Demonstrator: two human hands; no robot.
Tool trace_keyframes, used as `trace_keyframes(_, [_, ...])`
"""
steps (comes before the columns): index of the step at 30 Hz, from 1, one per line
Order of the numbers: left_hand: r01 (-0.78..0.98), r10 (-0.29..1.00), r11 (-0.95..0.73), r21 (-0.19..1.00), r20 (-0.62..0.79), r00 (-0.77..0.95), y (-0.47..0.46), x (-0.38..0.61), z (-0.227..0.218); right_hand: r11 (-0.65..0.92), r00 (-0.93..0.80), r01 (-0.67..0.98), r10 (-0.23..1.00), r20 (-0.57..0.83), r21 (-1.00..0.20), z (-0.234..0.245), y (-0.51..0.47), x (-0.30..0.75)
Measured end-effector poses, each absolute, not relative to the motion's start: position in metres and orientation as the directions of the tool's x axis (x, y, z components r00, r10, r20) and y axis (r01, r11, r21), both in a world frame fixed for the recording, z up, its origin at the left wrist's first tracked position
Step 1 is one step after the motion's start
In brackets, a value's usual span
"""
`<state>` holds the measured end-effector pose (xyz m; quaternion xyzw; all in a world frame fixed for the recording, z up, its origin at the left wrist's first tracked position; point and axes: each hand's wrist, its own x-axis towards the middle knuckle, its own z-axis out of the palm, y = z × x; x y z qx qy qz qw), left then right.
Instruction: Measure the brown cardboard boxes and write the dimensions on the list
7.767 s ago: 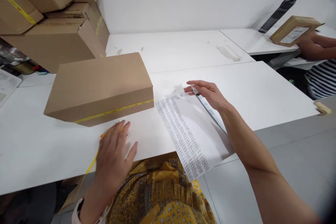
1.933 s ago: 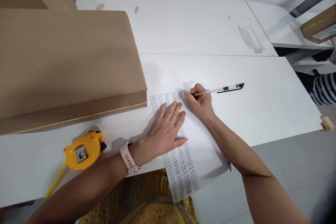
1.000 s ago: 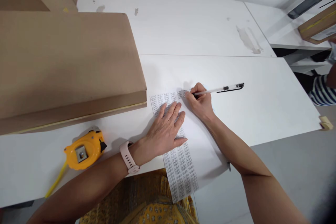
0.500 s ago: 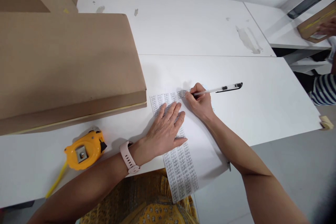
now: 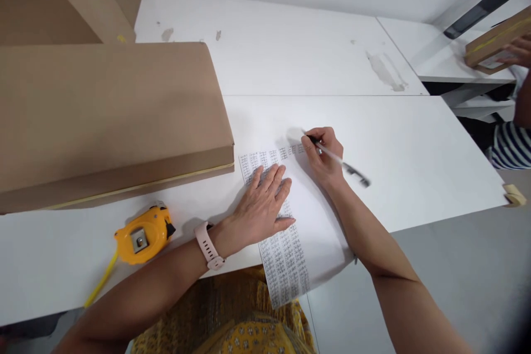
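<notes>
A sheet of paper [image 5: 319,227] with columns of small handwriting lies on the white table and hangs over its front edge. My left hand [image 5: 263,207] rests flat on the written columns, fingers spread, a pale pink watch [image 5: 208,246] on the wrist. Near the sheet's top edge, my right hand [image 5: 326,157] grips a clear pen [image 5: 336,158] with a black tip section. The pen's tip points up and left, just beyond the top row of writing, and its cap end is blurred. I cannot tell whether the tip touches anything.
A large brown cardboard box [image 5: 112,105] fills the table's left side. In front of it lies an orange tape measure [image 5: 145,235] with yellow tape pulled out. At far right, another person's hand [image 5: 518,51] touches a smaller box [image 5: 495,47]. The white table [image 5: 415,166] ends at the right.
My right hand has shifted slightly right along the paper's top. The pen has swung so its back end points down and right. My left hand keeps its place on the sheet.
</notes>
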<state>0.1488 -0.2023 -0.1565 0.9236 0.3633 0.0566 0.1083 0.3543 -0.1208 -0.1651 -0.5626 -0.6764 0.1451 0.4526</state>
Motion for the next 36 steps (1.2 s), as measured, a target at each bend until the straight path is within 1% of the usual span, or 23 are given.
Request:
trace_keyframes(2, [0.66,0.685,-0.712,0.239,0.031,0.728,-0.203,0.149,-0.158,0.436,-0.13,0.733,0.843,0.522,-0.522,-0.162,-0.118,0.365])
trace_keyframes(4, [0.663,0.686,-0.713,0.23,0.029,0.727,-0.203,0.15,-0.158,0.502,-0.278,0.785,0.809,0.518,-0.363,-0.162,-0.116,0.374])
trace_keyframes(6, [0.661,0.679,-0.72,0.211,0.02,0.734,-0.203,0.15,-0.154,0.51,-0.346,0.818,0.805,0.482,-0.265,-0.165,-0.115,0.379])
trace_keyframes(7, [0.662,0.677,-0.723,0.197,0.013,0.736,-0.204,0.149,-0.15,0.501,-0.349,0.832,0.807,0.477,-0.238,-0.167,-0.114,0.38])
trace_keyframes(9, [0.666,0.678,-0.726,0.174,0.016,0.735,-0.208,0.141,-0.137,0.461,-0.305,0.857,0.815,0.493,-0.231,-0.172,-0.114,0.379])
trace_keyframes(10, [0.669,0.684,-0.722,0.174,0.041,0.728,-0.213,0.134,-0.13,0.437,-0.268,0.865,0.818,0.509,-0.246,-0.174,-0.113,0.378])
trace_keyframes(12, [0.692,0.719,-0.695,0.197,0.165,0.675,-0.227,0.111,-0.116,0.391,-0.187,0.873,0.821,0.54,-0.291,-0.178,-0.113,0.377])
trace_keyframes(13, [0.714,0.744,-0.667,0.214,0.257,0.617,-0.237,0.095,-0.111,0.371,-0.147,0.873,0.819,0.555,-0.315,-0.179,-0.112,0.377])
trace_keyframes(15, [0.808,0.792,-0.546,0.224,0.453,0.41,-0.259,0.059,-0.109,0.339,-0.068,0.869,0.803,0.592,-0.36,-0.182,-0.111,0.378])
trace_keyframes(17, [0.912,0.817,-0.35,0.213,0.546,0.186,-0.281,0.021,-0.117,0.327,-0.003,0.862,0.767,0.642,-0.387,-0.181,-0.111,0.378])
trace_keyframes(18, [0.937,0.814,-0.28,0.209,0.569,0.117,-0.292,0.004,-0.123,0.332,0.018,0.859,0.741,0.672,-0.389,-0.179,-0.111,0.377])
trace_keyframes(20, [0.954,0.84,-0.201,0.222,0.541,0.051,-0.309,-0.022,-0.136,0.367,0.032,0.852,0.676,0.736,-0.374,-0.169,-0.113,0.371])
trace_keyframes(23, [0.946,0.903,-0.142,0.293,0.43,0.002,-0.319,-0.037,-0.149,0.481,0.005,0.811,0.565,0.825,-0.334,-0.139,-0.124,0.351])
trace_keyframes(25, [0.922,0.925,-0.112,0.37,0.378,-0.039,-0.317,-0.034,-0.15,0.584,-0.03,0.747,0.507,0.861,-0.317,-0.113,-0.139,0.33])
trace_keyframes(27, [0.87,0.934,-0.082,0.486,0.342,-0.103,-0.312,-0.025,-0.146,0.679,-0.085,0.659,0.493,0.866,-0.322,-0.088,-0.161,0.304])
trace_keyframes(29, [0.742,0.945,-0.062,0.667,0.279,-0.173,-0.309,-0.015,-0.136,0.748,-0.196,0.55,0.549,0.813,-0.372,-0.068,-0.185,0.276])
trace_keyframes(30, [0.639,0.955,-0.075,0.765,0.24,-0.175,-0.308,-0.01,-0.13,0.757,-0.274,0.49,0.605,0.747,-0.433,-0.061,-0.196,0.263])
trace_keyframes(31, [0.523,0.968,-0.102,0.846,0.205,-0.143,-0.308,-0.005,-0.122,0.734,-0.357,0.435,0.672,0.649,-0.521,-0.056,-0.207,0.25])
trace_keyframes(32, [0.408,0.978,-0.135,0.903,0.186,-0.089,-0.309,0.0,-0.114,0.677,-0.436,0.389,0.733,0.522,-0.625,-0.053,-0.215,0.238])
trace_keyframes(33, [0.312,0.983,-0.166,0.936,0.184,-0.028,-0.31,0.003,-0.106,0.586,-0.508,0.352,0.775,0.376,-0.73,-0.051,-0.221,0.227])
trace_keyframes(34, [0.245,0.98,-0.195,0.95,0.195,0.024,-0.311,0.005,-0.097,0.476,-0.57,0.323,0.788,0.233,-0.818,-0.05,-0.225,0.218])
trace_keyframes(35, [0.206,0.976,-0.217,0.954,0.21,0.054,-0.311,0.007,-0.089,0.367,-0.623,0.305,0.775,0.107,-0.879,-0.049,-0.227,0.21])
trace_keyframes(36, [0.187,0.973,-0.231,0.955,0.222,0.067,-0.311,0.006,-0.082,0.282,-0.664,0.295,0.748,0.017,-0.913,-0.047,-0.228,0.203])
